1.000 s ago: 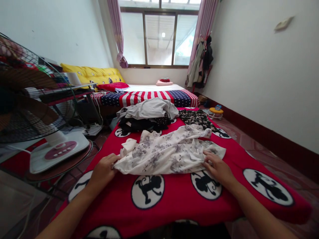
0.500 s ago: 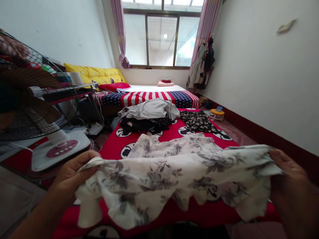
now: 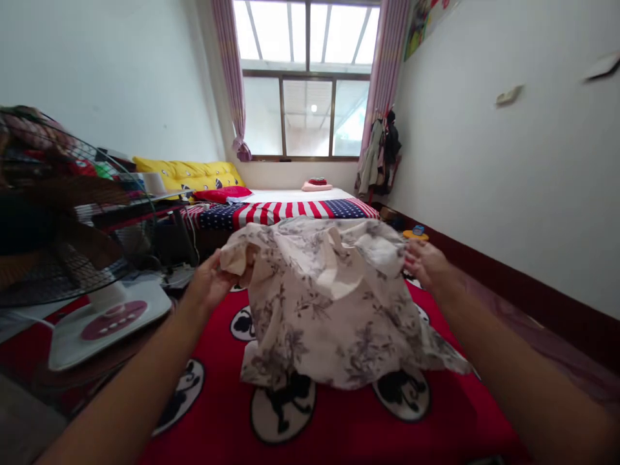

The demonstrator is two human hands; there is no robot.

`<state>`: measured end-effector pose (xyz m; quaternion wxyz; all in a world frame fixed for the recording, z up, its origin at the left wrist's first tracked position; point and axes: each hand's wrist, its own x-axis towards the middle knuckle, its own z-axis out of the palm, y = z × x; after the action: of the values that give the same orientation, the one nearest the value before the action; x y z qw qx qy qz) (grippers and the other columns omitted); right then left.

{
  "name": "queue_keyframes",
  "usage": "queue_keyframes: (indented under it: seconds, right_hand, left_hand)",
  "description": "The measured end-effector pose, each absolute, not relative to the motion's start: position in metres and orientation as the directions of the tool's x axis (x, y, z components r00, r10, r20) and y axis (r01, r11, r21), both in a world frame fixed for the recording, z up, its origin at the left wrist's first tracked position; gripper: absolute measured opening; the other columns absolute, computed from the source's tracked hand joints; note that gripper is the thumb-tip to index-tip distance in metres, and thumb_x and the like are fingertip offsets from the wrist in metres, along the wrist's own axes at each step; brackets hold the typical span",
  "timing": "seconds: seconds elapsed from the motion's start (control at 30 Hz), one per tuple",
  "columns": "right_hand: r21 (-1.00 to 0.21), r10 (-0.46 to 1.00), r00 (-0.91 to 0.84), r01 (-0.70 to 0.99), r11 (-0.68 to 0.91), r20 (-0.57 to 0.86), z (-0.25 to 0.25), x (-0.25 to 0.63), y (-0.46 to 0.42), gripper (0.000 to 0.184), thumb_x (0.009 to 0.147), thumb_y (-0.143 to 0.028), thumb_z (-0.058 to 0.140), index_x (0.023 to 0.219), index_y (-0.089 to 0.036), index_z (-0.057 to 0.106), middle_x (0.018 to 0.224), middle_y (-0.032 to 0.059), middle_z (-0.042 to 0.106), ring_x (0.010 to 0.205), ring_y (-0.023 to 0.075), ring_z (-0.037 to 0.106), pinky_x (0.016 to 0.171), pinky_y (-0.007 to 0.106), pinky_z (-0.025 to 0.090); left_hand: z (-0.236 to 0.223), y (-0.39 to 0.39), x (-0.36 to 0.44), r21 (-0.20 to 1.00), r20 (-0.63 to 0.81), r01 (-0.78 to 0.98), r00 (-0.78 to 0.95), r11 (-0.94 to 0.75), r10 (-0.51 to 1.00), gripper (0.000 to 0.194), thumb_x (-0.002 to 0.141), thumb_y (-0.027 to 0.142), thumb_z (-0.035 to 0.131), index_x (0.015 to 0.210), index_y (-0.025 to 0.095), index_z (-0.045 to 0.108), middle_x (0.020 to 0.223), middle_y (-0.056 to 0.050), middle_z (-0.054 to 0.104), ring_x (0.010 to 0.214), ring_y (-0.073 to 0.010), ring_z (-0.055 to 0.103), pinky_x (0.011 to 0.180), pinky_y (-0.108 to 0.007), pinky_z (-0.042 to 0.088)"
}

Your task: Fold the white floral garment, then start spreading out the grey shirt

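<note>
Red blanket underneath, L hand & R hand apart, each gripping floral garment held up, fan at left.

At frame centre a white floral-print cloth garment hangs between 2 hands, left hand and right hand, above a red monkey-print blanket, with a white pedestal fan at left.

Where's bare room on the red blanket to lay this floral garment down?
Bare: the near red blanket, below the garment and between both arms. Crowded: left side, by the fan. Behind the garment, held up by left hand and right hand, is hidden.
</note>
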<state>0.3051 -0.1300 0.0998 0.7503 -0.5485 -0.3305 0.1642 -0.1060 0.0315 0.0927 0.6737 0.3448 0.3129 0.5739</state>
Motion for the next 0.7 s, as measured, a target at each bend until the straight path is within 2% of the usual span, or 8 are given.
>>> queue_keyframes:
  seconds: [0.07,0.17,0.23,0.33,0.4,0.5,0.63,0.7]
  right_hand:
    - [-0.961,0.596,0.757,0.163,0.223,0.266,0.067,0.295,-0.125,0.024,0.070,-0.037,0.065,0.087,-0.024,0.052,0.085,0.0040,0.066,0.080,0.0208,0.066,0.062,0.032,0.054]
    - [-0.916,0.659,0.666,0.391,0.090,0.349,0.009,0.268,-0.142,0.035,0.075,-0.045,0.061,0.102,-0.023,0.055,0.112,0.0120,0.064,0.109,0.0274,0.060,0.086,0.043,0.052]
    - [-0.829,0.730,0.538,0.555,0.069,0.421,-0.018,0.242,-0.160,0.041,0.078,-0.045,0.059,0.111,-0.022,0.055,0.122,0.0130,0.061,0.118,0.0293,0.055,0.097,0.048,0.046]
    - [-0.687,0.825,0.299,0.713,0.141,0.480,-0.034,0.195,-0.180,0.040,0.079,-0.035,0.061,0.116,-0.023,0.056,0.130,0.0108,0.057,0.125,0.0280,0.049,0.107,0.049,0.036]
    - [-0.650,0.879,0.160,0.734,0.197,0.448,-0.036,0.166,-0.183,0.044,0.077,-0.027,0.063,0.120,-0.023,0.055,0.137,0.0100,0.051,0.130,0.0264,0.044,0.111,0.047,0.033]
    - [-0.651,0.935,0.056,0.732,0.200,0.350,-0.040,0.133,-0.176,0.064,0.070,-0.020,0.067,0.132,-0.022,0.048,0.147,0.0119,0.039,0.137,0.0272,0.036,0.112,0.046,0.030]
    - [-0.593,0.961,-0.033,0.781,0.197,0.276,-0.050,0.111,-0.164,0.094,0.061,-0.015,0.069,0.146,-0.019,0.031,0.157,0.0158,0.019,0.143,0.0312,0.021,0.113,0.048,0.026]
    - [-0.546,0.959,-0.094,0.805,0.230,0.266,-0.052,0.107,-0.163,0.096,0.061,-0.014,0.065,0.149,-0.016,0.026,0.154,0.0174,0.025,0.140,0.0315,0.027,0.111,0.048,0.027]
  left_hand:
    - [0.056,0.036,-0.098,0.915,-0.084,-0.394,0.037,0.092,0.996,0.023,0.081,0.029,0.058,0.100,0.017,0.060,0.090,-0.006,0.066,0.074,-0.0164,0.066,0.067,-0.029,0.056]
    - [-0.009,0.026,-0.097,0.988,0.063,-0.139,-0.044,-0.068,0.997,0.046,0.067,0.032,0.072,0.108,0.018,0.058,0.114,-0.011,0.063,0.107,-0.0258,0.062,0.087,-0.036,0.052]
    - [-0.041,0.011,-0.097,0.986,0.167,-0.018,0.050,-0.166,0.985,0.056,0.062,0.036,0.075,0.112,0.016,0.058,0.124,-0.015,0.059,0.117,-0.0309,0.056,0.094,-0.040,0.048]
    - [-0.061,-0.012,-0.094,0.913,0.283,0.220,0.260,-0.342,0.923,0.067,0.062,0.040,0.074,0.123,0.016,0.057,0.131,-0.015,0.056,0.117,-0.0323,0.056,0.095,-0.043,0.047]
    - [-0.059,-0.023,-0.087,0.828,0.316,0.339,0.377,-0.447,0.871,0.061,0.061,0.031,0.072,0.120,0.018,0.061,0.125,-0.012,0.062,0.113,-0.0307,0.058,0.097,-0.042,0.045]
    - [-0.052,-0.041,-0.073,0.746,0.296,0.414,0.495,-0.521,0.817,0.037,0.062,0.014,0.058,0.096,0.017,0.072,0.099,-0.007,0.073,0.097,-0.0262,0.065,0.090,-0.036,0.047]
    - [-0.048,-0.081,-0.051,0.831,0.149,0.341,0.624,-0.439,0.767,0.028,0.058,0.006,0.049,0.073,0.014,0.071,0.070,-0.002,0.070,0.069,-0.0183,0.063,0.063,-0.025,0.044]
    - [-0.046,-0.104,-0.045,0.870,0.121,0.282,0.673,-0.405,0.730,0.024,0.059,0.005,0.051,0.071,0.014,0.070,0.067,0.000,0.068,0.066,-0.0157,0.061,0.060,-0.022,0.042]
